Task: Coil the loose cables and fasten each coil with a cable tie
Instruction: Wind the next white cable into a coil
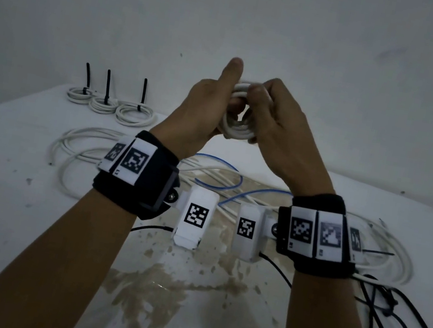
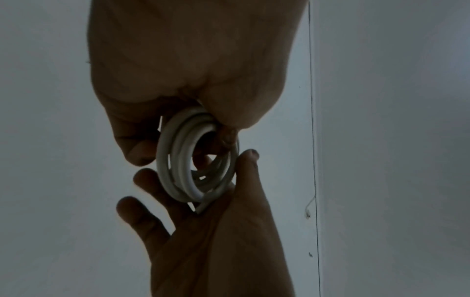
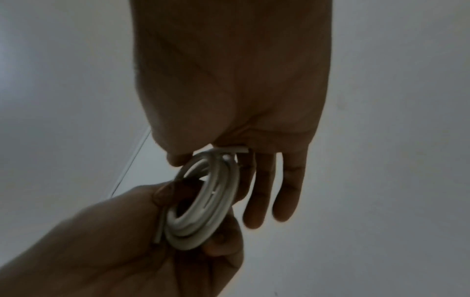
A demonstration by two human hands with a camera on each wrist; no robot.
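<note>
Coiled white round cable (image 1: 237, 127) held mid-air above the table (image 1: 3, 184), no tie on it. Left hand (image 1: 200, 115) grips one side, right hand (image 1: 277, 125) pinches the other.

Your forearms were bare, no sleeves. Each wrist had a black strap band (image 1: 131, 195) with white square-code marker tiles (image 1: 134, 162). White camera pods (image 1: 196, 215) with a code each sat on the inner sides, thin black leads (image 1: 149, 227) trailing off.

Both hands, right hand (image 3: 229, 90) and left hand (image 3: 101, 251), hold white cable coil (image 3: 203, 201)
</note>
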